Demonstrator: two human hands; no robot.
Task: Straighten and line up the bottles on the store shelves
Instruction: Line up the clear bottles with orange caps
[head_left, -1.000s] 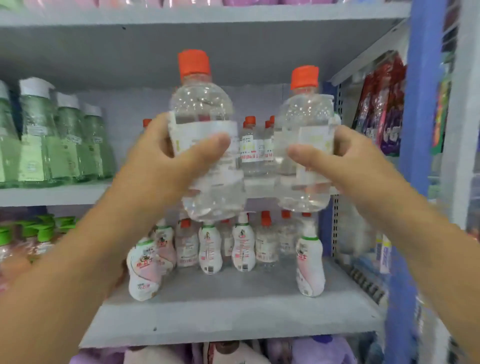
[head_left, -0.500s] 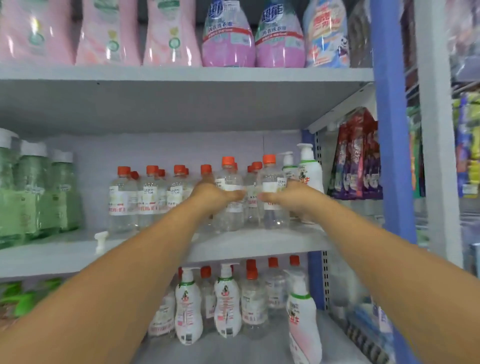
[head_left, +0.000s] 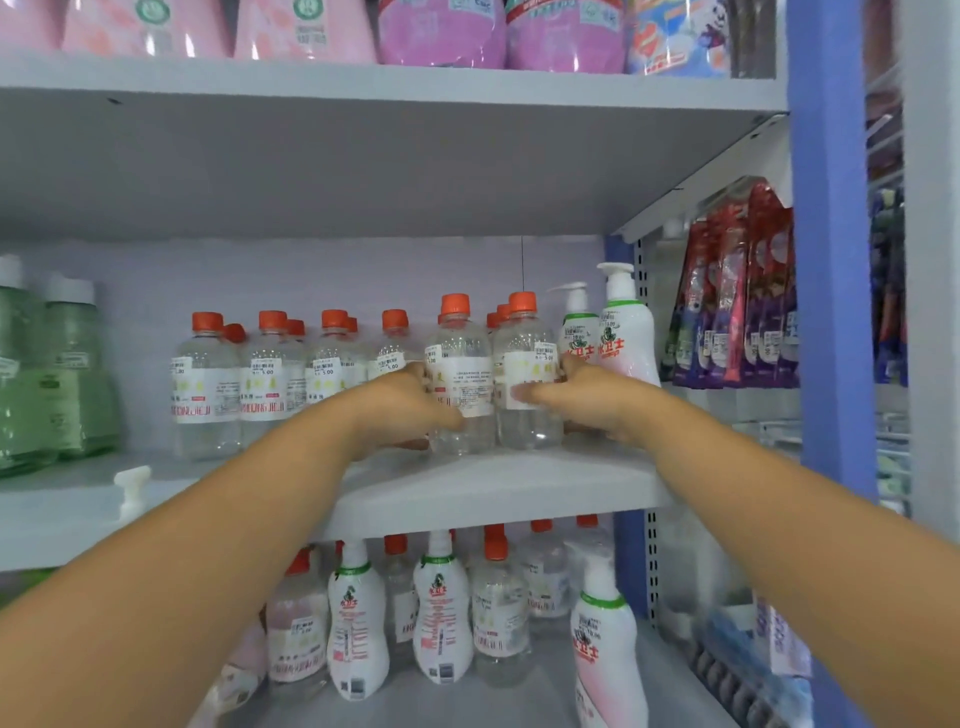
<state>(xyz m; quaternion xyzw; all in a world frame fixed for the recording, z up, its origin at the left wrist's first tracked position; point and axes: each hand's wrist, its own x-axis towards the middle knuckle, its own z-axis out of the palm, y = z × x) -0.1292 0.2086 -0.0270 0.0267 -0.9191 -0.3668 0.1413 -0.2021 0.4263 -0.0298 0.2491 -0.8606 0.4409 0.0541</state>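
Two clear orange-capped bottles stand side by side on the middle shelf (head_left: 509, 483), at the right end of the front row of like bottles, just beside two white pump bottles (head_left: 623, 338). Left bottle (head_left: 460, 374), right bottle (head_left: 527, 364); both upright, bases on the shelf, touching or nearly so.

Handling, judged: thin clear plastic, filled with colourless liquid, so moderately heavy and slightly yielding under squeeze. Paper labels give better purchase than the smooth shoulders. Best held at label height around the waist; a high hold near the cap would likely tip them.

Left hand (head_left: 410, 405): fingers curled round the left bottle's left side, thumb across the lower label. Right hand (head_left: 576, 400): wrapped round the right bottle from its right side, thumb on the label front. Both forearms extended forward and slightly upward, converging at the shelf, wrists roughly level.
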